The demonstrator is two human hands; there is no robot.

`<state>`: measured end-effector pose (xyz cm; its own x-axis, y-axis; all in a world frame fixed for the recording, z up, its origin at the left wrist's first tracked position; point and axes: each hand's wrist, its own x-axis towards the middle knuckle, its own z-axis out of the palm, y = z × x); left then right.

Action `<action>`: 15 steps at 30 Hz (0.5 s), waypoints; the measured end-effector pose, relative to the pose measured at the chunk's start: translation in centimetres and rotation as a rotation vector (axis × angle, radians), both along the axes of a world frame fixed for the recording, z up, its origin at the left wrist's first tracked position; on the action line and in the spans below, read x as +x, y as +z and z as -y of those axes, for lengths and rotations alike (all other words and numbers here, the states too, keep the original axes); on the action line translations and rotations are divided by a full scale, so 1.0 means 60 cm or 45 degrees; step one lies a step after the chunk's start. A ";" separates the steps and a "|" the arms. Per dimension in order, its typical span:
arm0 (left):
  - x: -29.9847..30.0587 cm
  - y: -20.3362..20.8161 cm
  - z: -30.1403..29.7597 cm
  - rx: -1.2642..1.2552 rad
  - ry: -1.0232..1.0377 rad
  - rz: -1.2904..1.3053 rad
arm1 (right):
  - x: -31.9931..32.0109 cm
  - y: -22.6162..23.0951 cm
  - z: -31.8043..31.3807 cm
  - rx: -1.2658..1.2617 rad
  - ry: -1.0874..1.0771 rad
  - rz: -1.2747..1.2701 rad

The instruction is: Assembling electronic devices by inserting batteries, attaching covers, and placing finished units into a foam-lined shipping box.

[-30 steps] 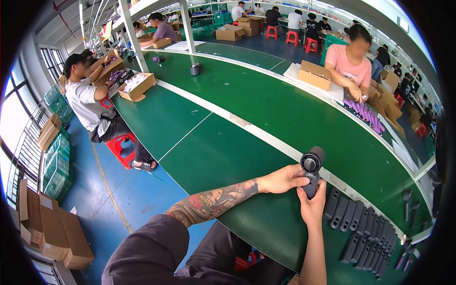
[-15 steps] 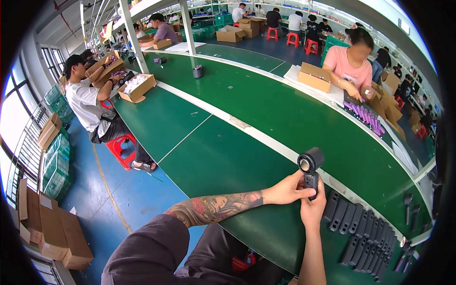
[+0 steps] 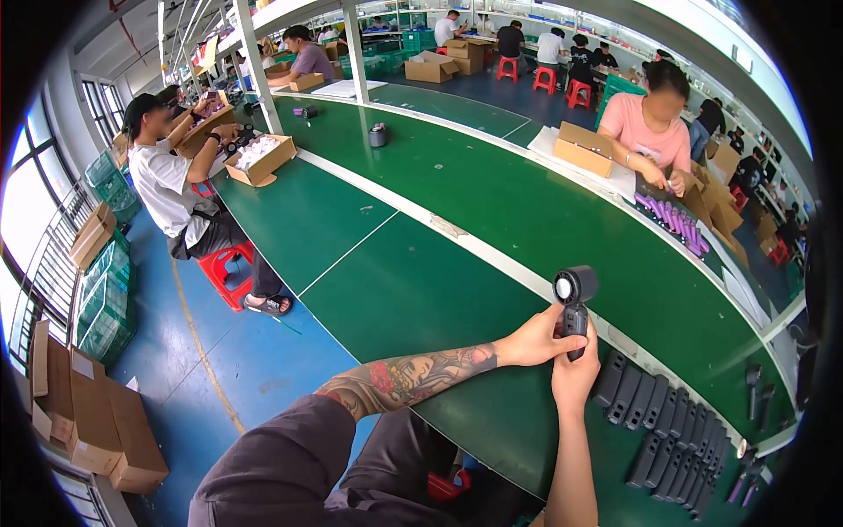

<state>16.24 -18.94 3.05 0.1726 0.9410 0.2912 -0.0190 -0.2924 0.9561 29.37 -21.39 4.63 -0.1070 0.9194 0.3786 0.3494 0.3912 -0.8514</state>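
A black handheld fan [image 3: 576,286] with a round, drum-shaped head and a short handle stands upright between my hands, above the green bench. My right hand [image 3: 575,376] is closed around the lower handle from below. From the left, my left hand [image 3: 533,341] reaches across, its thumb against the front of the handle and its other fingers partly hidden behind. Just right of my right forearm, several black fan handles [image 3: 650,400] lie in two rows on the bench.
More handheld fans [image 3: 753,379] lie at the far right. Across the green belt, a person [image 3: 648,132] works beside purple handles [image 3: 672,218] and a carton [image 3: 583,149]. At left, another person [image 3: 171,176] sits by a box of white pieces [image 3: 261,160]. A dark cylindrical part [image 3: 378,134] stands on the belt.
The view has shifted slightly, and the fan's handle is turned a little in my hands. Both hands keep their hold. Across the belt, the person's hands have come closer together.
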 end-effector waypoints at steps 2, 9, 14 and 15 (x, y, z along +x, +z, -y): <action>-0.003 0.001 -0.001 0.052 0.003 -0.004 | 0.003 -0.006 -0.003 0.012 0.030 -0.016; -0.017 0.002 0.011 0.074 -0.020 0.046 | 0.001 -0.018 0.004 0.251 0.058 0.070; -0.008 0.014 0.026 -0.046 0.050 0.090 | 0.005 -0.006 0.014 0.258 0.039 0.137; -0.005 0.011 0.028 -0.042 0.050 0.134 | 0.006 -0.003 0.018 0.257 0.032 0.146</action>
<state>15.97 -20.63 3.70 0.1052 0.9557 0.2749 -0.1089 -0.2637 0.9584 29.72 -22.50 4.48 -0.1821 0.8228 0.5384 0.4275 0.5593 -0.7102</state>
